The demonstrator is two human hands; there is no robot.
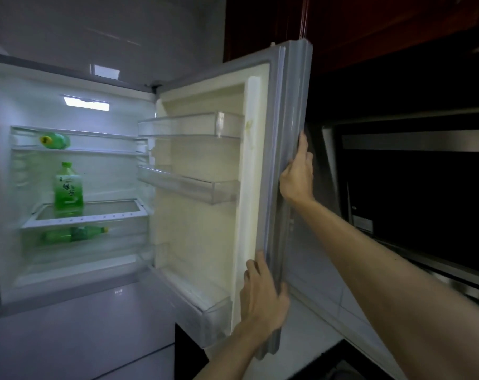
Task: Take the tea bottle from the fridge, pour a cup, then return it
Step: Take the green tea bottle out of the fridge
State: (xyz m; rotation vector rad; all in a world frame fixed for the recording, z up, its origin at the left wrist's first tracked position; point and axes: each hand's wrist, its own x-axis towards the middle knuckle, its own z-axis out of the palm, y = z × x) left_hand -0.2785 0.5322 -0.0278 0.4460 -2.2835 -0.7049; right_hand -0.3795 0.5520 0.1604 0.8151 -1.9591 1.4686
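Curling round the edge of the fridge door (202, 231), left grip (263, 294) and right grip (298, 176) should hold it wide for the tea bottle (68, 187).

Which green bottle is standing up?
The middle bottle, with the big label; the top bottle and bottom bottle lie on their sides.

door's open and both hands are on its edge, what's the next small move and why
Probably release the left hand from the fridge door and reach in for the upright green tea bottle on the middle shelf. The door stands wide open, both hands grip its edge, the right hand higher up, and nothing blocks that bottle.
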